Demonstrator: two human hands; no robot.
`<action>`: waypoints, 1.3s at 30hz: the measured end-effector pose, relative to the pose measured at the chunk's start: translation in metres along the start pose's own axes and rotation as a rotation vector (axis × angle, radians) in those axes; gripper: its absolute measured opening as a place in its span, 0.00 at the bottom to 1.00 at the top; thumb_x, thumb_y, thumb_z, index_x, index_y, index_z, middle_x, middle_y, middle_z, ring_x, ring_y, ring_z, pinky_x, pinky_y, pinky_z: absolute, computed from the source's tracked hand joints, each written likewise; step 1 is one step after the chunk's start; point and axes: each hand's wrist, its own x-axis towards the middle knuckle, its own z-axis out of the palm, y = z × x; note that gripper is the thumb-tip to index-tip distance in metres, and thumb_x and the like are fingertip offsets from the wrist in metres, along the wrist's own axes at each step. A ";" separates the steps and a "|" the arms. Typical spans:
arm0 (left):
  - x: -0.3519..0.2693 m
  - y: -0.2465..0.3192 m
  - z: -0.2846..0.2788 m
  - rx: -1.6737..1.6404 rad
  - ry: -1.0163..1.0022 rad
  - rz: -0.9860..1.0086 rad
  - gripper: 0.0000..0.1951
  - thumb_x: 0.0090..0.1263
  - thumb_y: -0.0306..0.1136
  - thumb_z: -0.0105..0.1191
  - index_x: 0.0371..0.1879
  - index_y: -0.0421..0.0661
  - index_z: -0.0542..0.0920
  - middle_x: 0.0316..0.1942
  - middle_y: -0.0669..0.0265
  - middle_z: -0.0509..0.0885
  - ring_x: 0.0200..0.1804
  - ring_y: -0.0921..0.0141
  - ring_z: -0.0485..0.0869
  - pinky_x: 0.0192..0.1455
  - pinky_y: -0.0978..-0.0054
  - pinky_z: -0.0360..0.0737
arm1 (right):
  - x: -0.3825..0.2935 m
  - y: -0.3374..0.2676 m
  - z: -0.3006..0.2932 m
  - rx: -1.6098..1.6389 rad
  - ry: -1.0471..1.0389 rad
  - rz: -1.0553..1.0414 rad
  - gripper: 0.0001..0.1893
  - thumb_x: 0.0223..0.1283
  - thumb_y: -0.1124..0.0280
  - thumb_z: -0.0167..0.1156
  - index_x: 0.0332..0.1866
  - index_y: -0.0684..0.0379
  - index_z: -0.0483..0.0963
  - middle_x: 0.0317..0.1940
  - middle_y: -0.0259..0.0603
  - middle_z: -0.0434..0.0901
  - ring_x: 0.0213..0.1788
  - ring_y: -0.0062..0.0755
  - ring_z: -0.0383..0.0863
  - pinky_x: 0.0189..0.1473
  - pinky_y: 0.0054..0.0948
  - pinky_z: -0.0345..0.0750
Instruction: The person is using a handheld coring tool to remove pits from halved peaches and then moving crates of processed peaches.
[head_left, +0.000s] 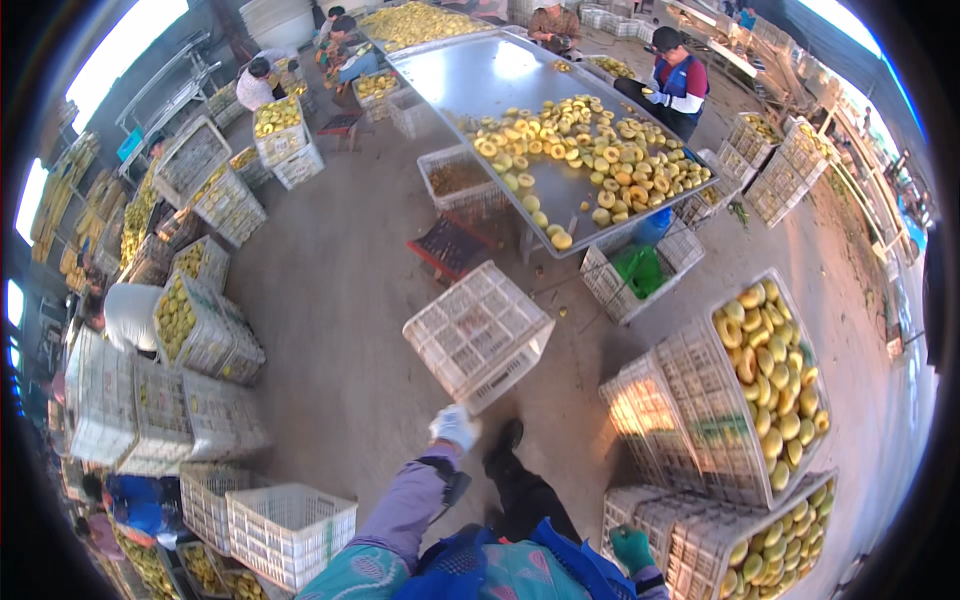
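Note:
My left hand (455, 427), in a white glove, grips the near edge of a white plastic crate (476, 326), which is tipped so that its latticed bottom shows. No fruit can be seen in that crate. My right hand (631, 547), in a green glove, is low at my right side, close to a stacked crate of halved yellow fruit (780, 547); whether it touches the crate cannot be told. Another stack with a full fruit crate (772, 382) on top stands just beyond it.
A metal table (450, 82) bears many halved fruits (600, 157). A red low stool (450, 247) and a crate with a green bag (641, 270) stand by it. Empty crates (289, 529) are at lower left, crate stacks (165, 409) at left. A seated person (675, 82) works beside the table.

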 end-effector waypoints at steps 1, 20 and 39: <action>0.037 0.007 0.015 0.061 -0.033 0.079 0.23 0.54 0.47 0.57 0.45 0.44 0.77 0.43 0.50 0.81 0.49 0.53 0.80 0.49 0.55 0.77 | 0.012 -0.005 0.011 0.103 -0.006 0.089 0.11 0.58 0.65 0.56 0.30 0.63 0.77 0.20 0.45 0.81 0.23 0.33 0.82 0.29 0.30 0.77; 0.304 -0.148 -0.156 0.459 -0.064 0.366 0.24 0.46 0.40 0.60 0.45 0.48 0.75 0.45 0.60 0.76 0.48 0.62 0.77 0.46 0.56 0.74 | 0.153 -0.248 0.119 0.407 0.119 0.624 0.11 0.60 0.65 0.57 0.35 0.65 0.76 0.20 0.42 0.79 0.20 0.29 0.79 0.22 0.27 0.76; 0.500 -0.351 -0.568 0.143 0.296 -0.337 0.18 0.42 0.30 0.57 0.35 0.38 0.78 0.31 0.47 0.81 0.39 0.52 0.81 0.42 0.62 0.76 | 0.321 -0.440 0.263 0.624 -0.019 0.983 0.08 0.61 0.69 0.53 0.41 0.61 0.72 0.23 0.44 0.77 0.20 0.35 0.77 0.17 0.34 0.72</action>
